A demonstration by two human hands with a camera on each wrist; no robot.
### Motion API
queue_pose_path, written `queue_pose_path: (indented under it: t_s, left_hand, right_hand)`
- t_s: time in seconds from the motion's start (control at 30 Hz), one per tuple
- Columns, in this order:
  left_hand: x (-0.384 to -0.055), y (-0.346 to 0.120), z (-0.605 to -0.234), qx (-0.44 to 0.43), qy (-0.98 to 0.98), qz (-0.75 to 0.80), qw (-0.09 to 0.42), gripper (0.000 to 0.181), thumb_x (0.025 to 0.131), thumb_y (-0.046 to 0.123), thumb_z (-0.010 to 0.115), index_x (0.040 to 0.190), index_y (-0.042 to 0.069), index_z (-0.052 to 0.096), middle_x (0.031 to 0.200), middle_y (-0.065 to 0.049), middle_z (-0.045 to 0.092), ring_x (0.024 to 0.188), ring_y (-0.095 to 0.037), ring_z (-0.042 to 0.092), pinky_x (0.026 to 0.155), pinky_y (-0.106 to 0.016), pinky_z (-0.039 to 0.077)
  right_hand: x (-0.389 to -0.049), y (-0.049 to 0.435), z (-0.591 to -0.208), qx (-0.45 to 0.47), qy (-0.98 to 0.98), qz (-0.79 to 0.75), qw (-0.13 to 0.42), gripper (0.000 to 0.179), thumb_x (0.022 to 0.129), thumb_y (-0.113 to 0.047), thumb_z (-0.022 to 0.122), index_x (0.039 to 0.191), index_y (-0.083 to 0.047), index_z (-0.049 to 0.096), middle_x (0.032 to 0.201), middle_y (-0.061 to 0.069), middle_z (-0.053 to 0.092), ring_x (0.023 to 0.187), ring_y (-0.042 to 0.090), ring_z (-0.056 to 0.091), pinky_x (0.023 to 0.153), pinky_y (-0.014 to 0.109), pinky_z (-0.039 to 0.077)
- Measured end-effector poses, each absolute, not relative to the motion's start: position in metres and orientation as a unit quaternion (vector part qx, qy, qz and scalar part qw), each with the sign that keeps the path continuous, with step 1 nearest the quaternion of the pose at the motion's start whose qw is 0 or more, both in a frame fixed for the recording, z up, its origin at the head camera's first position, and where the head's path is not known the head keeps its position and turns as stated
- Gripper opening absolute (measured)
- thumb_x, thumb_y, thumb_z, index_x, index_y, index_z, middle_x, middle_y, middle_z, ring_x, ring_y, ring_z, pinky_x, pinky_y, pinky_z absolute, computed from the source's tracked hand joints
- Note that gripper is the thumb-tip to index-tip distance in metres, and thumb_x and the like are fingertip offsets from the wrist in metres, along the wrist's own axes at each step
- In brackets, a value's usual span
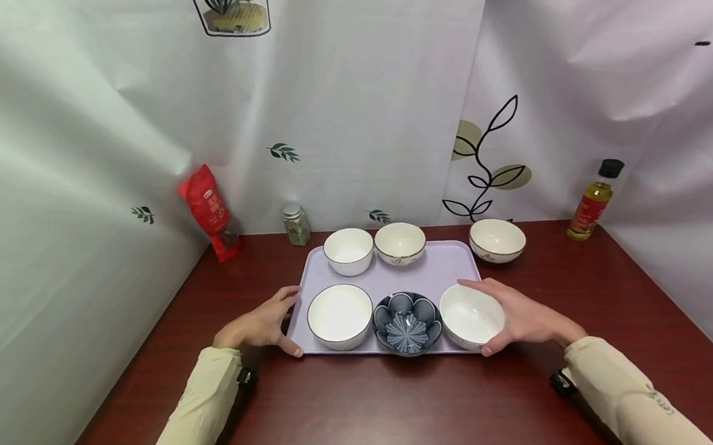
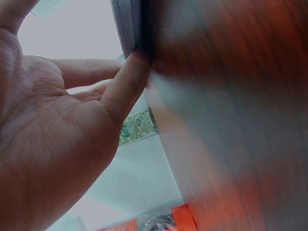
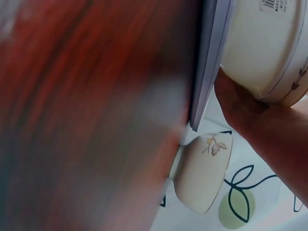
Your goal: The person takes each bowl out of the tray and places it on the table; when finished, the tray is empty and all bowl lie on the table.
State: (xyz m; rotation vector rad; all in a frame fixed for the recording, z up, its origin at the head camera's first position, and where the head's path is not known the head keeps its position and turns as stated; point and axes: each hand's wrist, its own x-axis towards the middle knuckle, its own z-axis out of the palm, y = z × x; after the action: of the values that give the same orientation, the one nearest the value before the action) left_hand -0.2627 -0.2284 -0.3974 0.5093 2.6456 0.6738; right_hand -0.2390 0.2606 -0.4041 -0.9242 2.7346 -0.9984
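Note:
A lilac tray (image 1: 449, 262) lies on the dark red table, with several bowls on it. My left hand (image 1: 264, 322) is at the tray's left edge, thumb by the front corner and fingers spread, touching the rim. On the right, my right hand (image 1: 519, 317) grips a white bowl (image 1: 472, 317) from its outer side, thumb in front and fingers behind. A blue patterned bowl (image 1: 408, 328) sits just left of that bowl. Further left is another white bowl (image 1: 340, 313). Two smaller white bowls, one left (image 1: 349, 249) and one right (image 1: 400, 244), stand along the tray's back.
Behind the tray's right corner, a flowered bowl (image 1: 497, 241) stands on the table. An oil bottle (image 1: 592, 203) is at the back right. A seasoning jar (image 1: 297, 226) and a red packet (image 1: 210, 210) stand at the back left. White curtains (image 1: 364, 100) enclose the table.

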Motion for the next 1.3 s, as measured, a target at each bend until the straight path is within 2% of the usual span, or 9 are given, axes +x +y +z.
queue_pose_path:
  t_s: [0.2, 0.4, 0.67, 1.0, 1.3]
  left_hand:
    - [-0.263, -0.229, -0.397, 0.176, 0.936, 0.246, 0.182, 0.118, 0.063, 0.027, 0.097, 0.152, -0.012, 0.029, 0.162, -0.021, 0.021, 0.132, -0.044, 0.055, 0.112, -0.051, 0.045]
    - [-0.262, -0.229, -0.399, 0.179, 0.933, 0.252, 0.185, 0.119, 0.063, 0.026, 0.096, 0.152, -0.012, 0.028, 0.162, -0.021, 0.020, 0.132, -0.045, 0.054, 0.112, -0.051, 0.045]
    - [-0.263, -0.231, -0.400, 0.178, 0.930, 0.259, 0.189, 0.119, 0.064, 0.028, 0.096, 0.153, -0.011, 0.027, 0.163, -0.020, 0.019, 0.134, -0.045, 0.053, 0.112, -0.052, 0.045]
    - [-0.266, -0.231, -0.401, 0.189, 0.926, 0.268, 0.187, 0.120, 0.064, 0.027, 0.096, 0.153, -0.012, 0.026, 0.162, -0.021, 0.018, 0.133, -0.046, 0.053, 0.112, -0.052, 0.045]
    - [-0.266, -0.232, -0.403, 0.186, 0.928, 0.263, 0.186, 0.121, 0.063, 0.031, 0.096, 0.154, -0.010, 0.026, 0.163, -0.020, 0.019, 0.135, -0.044, 0.053, 0.112, -0.052, 0.045]
  right_hand:
    - [-0.239, 0.258, -0.401, -0.283, 0.902, -0.325, 0.023, 0.110, 0.055, -0.046, 0.095, 0.149, -0.015, 0.047, 0.129, 0.008, 0.055, 0.116, 0.023, 0.051, 0.093, 0.037, 0.049]
    - [-0.239, 0.263, -0.392, -0.256, 0.897, -0.361, 0.011, 0.109, 0.056, -0.038, 0.095, 0.150, -0.014, 0.044, 0.140, 0.011, 0.052, 0.122, 0.025, 0.049, 0.098, 0.043, 0.048]
    - [-0.235, 0.279, -0.389, -0.243, 0.886, -0.395, -0.001, 0.109, 0.057, -0.026, 0.096, 0.150, -0.011, 0.041, 0.138, 0.011, 0.052, 0.114, 0.007, 0.050, 0.093, 0.018, 0.047]
    - [-0.231, 0.313, -0.392, -0.203, 0.890, -0.408, -0.023, 0.106, 0.058, -0.019, 0.096, 0.148, -0.009, 0.041, 0.132, 0.007, 0.053, 0.109, 0.001, 0.050, 0.088, 0.011, 0.044]
    - [-0.232, 0.339, -0.397, -0.159, 0.910, -0.381, -0.033, 0.107, 0.059, -0.020, 0.096, 0.149, -0.007, 0.040, 0.135, 0.014, 0.051, 0.105, -0.007, 0.044, 0.084, 0.008, 0.038]
